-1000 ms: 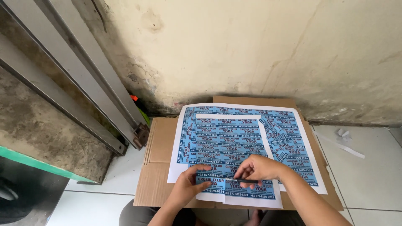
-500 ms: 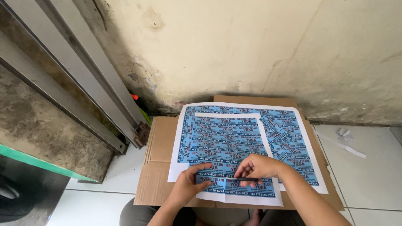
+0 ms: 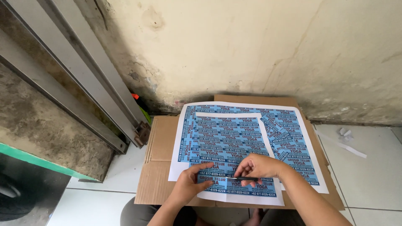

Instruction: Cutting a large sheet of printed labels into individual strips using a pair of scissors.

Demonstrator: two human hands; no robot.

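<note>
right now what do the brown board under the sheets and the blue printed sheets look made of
Flat brown board: corrugated cardboard, matte, with fold creases and a ribbed edge. Blue printed sheets with white margins: thin paper, probably slightly glossy; whether sticker stock, unclear.

Hands: two, a left hand (image 3: 190, 188) and a right hand (image 3: 257, 166), both belonging to the one person.
Printed sheets: two, a top sheet (image 3: 228, 142) lying over a larger bottom sheet (image 3: 293, 138), each covered with many small blue labels, too many and too small to count.
Pens or thin dark tools: one, a dark tool (image 3: 245, 179) lying crosswise under the right hand's fingers.
Cardboard pieces: one flattened cardboard (image 3: 161, 167) was under the sheets; whether more lay beneath could not be told.
Paper scraps: two on the floor tiles at the right, a crumpled scrap (image 3: 344, 132) and a long strip (image 3: 349, 148).
</note>
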